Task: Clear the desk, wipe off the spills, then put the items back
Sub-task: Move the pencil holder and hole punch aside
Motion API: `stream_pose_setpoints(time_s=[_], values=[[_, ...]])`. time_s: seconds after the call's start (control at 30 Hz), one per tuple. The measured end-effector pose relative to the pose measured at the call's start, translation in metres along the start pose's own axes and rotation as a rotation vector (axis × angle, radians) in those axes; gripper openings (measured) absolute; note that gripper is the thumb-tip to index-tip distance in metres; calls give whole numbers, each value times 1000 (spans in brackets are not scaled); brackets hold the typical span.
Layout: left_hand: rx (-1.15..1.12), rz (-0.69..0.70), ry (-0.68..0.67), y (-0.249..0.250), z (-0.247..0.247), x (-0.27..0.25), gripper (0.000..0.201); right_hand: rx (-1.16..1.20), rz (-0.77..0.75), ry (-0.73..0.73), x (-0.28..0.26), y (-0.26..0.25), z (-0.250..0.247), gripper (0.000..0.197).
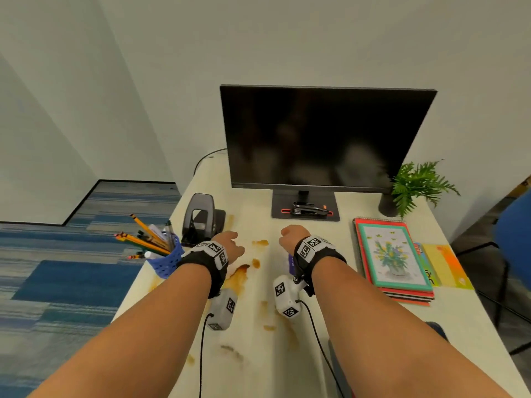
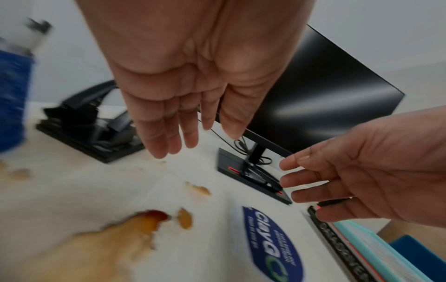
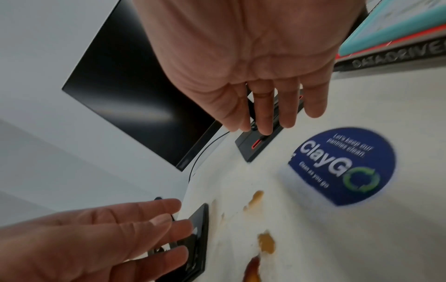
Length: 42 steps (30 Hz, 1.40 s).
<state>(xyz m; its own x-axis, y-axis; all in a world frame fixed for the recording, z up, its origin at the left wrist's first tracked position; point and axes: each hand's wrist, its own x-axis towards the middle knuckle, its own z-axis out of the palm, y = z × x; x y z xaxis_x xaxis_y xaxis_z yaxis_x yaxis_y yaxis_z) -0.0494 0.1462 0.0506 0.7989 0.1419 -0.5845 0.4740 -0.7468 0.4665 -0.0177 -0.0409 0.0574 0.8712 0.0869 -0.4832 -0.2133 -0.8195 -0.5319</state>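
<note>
Desk point(image 1: 330, 326), white, w/ brown spills point(image 1: 238, 278) across its middle. Monitor point(image 1: 324, 139) at desk's back; stapler point(image 1: 309, 209) on its base. Notebooks point(image 1: 395, 261) at desk's right side, plant point(image 1: 413, 188) behind them. Hole punch point(image 1: 201, 218) and blue pencil cup point(image 1: 168, 261) at desk's left edge. Round blue sticker point(image 3: 342, 166) on desk btwn spills and notebooks. Left hand point(image 1: 230, 245) and right hand point(image 1: 293, 237) hover over desk middle, fingers straight and relaxed, holding nothing.

A round blue sticker point(image 3: 342, 166) on the surface point(image 3: 313, 238) reads "ClayGO", "Let's keep our pantries clean" and "Clean as you go"; the book spine's point(image 3: 395, 55) lettering stays unreadable.
</note>
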Motion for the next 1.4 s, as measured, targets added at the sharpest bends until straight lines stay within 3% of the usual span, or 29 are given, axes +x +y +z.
stream_pose_setpoints(time_s=[0.27, 0.43, 0.53, 0.77, 0.9, 1.03, 1.1, 1.2, 1.4], values=[[125, 12, 118, -54, -53, 2, 56, -5, -36, -59, 11, -65, 53, 41], [67, 40, 324, -71, -96, -1, 43, 0, -110, -80, 12, -105, 79, 42], [0, -11, 433, -87, -118, -1, 47, -22, -184, -80, 10, -130, 93, 37], [-122, -234, 690, -129, -154, -10, 49, -106, -264, -149, 10, -171, 128, 55], [-394, -330, 656, -161, -160, -7, 52, -135, -266, -184, 10, -181, 149, 61], [-551, -382, 545, -181, -141, -8, 59, -129, -300, -161, 11, -181, 163, 48], [-816, -430, 444, -188, -129, -1, 76, -186, -325, -160, 10, -183, 165, 40], [-1160, -424, 275, -182, -118, -2, 85, -337, -377, -191, 10, -187, 165, 34], [-1234, -389, 223, -171, -114, -3, 97, -443, -380, -239, 13, -188, 169, 34]])
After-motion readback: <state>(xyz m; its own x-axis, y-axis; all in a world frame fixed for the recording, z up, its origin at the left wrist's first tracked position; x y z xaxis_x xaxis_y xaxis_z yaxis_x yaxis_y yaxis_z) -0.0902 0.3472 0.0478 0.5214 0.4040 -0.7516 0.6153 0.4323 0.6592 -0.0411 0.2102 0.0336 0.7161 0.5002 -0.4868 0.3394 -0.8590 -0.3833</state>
